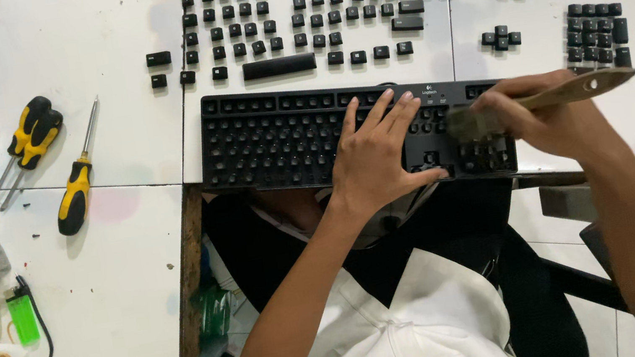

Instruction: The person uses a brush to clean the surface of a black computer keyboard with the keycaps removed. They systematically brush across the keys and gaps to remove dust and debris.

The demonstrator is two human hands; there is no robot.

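Both hands on keyboard (keyless)

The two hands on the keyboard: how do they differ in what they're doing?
The left hand lies flat with its fingers spread on the black keyboard frame, holding nothing. The right hand is closed round a wooden-handled brush, whose bristles meet the frame's right end. The left sits near the middle, the right at the edge. Both are bare and over the same keyless frame.

Keyboard lies on the counter; loose keys behind it, screwdrivers to its left.
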